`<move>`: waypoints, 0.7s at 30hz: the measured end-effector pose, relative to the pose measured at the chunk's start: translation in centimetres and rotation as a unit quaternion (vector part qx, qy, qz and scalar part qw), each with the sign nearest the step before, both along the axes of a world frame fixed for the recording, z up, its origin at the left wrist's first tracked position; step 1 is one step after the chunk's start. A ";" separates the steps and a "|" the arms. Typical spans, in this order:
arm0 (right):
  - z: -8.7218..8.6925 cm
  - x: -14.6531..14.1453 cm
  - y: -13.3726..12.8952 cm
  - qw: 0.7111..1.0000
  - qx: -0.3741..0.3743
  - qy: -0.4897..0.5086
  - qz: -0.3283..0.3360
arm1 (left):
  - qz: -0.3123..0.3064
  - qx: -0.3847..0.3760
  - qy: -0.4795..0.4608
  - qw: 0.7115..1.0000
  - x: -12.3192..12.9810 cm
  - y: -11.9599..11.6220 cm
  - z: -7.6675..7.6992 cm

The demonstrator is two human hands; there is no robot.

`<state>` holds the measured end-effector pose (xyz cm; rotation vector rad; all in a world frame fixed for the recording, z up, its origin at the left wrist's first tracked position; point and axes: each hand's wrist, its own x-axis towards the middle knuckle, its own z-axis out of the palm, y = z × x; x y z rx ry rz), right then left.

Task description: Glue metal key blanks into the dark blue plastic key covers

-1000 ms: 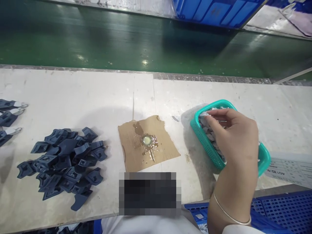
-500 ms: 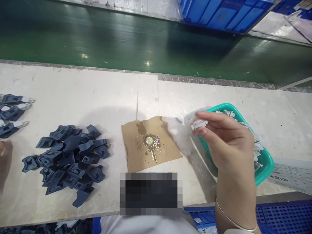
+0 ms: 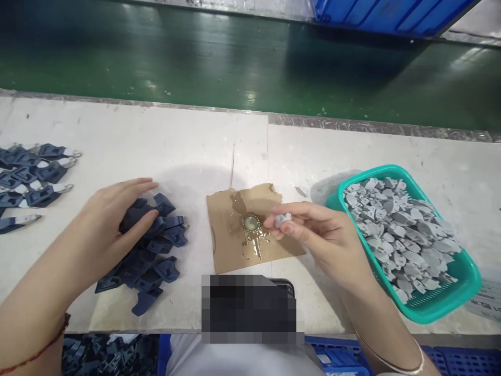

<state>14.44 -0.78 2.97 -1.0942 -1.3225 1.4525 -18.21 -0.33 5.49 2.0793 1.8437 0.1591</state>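
Note:
My right hand [image 3: 324, 235] pinches a small light grey part [image 3: 282, 219] between thumb and fingertips, over the right edge of a piece of brown cardboard [image 3: 225, 250]. On the cardboard sits a small round cap [image 3: 251, 223] with wet, shiny liquid around it. My left hand [image 3: 113, 224] reaches over a pile of dark blue plastic parts [image 3: 156, 240], thumb and fingers apart; whether it touches any is hidden. A green basket [image 3: 426, 313] at the right holds several light grey parts [image 3: 407, 250].
Joined blue and grey pieces [image 3: 43, 196] lie at the far left. Behind the white table [image 3: 188, 136] runs a green belt [image 3: 203, 62], with a blue crate [image 3: 391, 15] beyond it. A bin of dark parts [image 3: 105, 355] shows below the table edge.
My right hand has moved left from the basket to the cardboard, still pinching the grey part. My left hand has come in from the left edge over the blue pile. The view has shifted slightly.

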 end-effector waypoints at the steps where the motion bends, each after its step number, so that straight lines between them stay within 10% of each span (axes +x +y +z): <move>1: -0.3 0.2 -0.1 1.000 0.001 -0.001 -0.009 | -0.004 -0.016 -0.001 1.000 0.1 0.2 -0.1; 14: -0.6 -0.2 0.1 0.988 -0.006 -0.130 -0.083 | 0.026 -0.148 0.122 0.981 1.1 3.9 1.4; 21: -2.0 -0.5 0.1 0.972 0.145 -0.185 -0.015 | 0.008 -0.160 0.127 0.979 1.8 5.0 1.2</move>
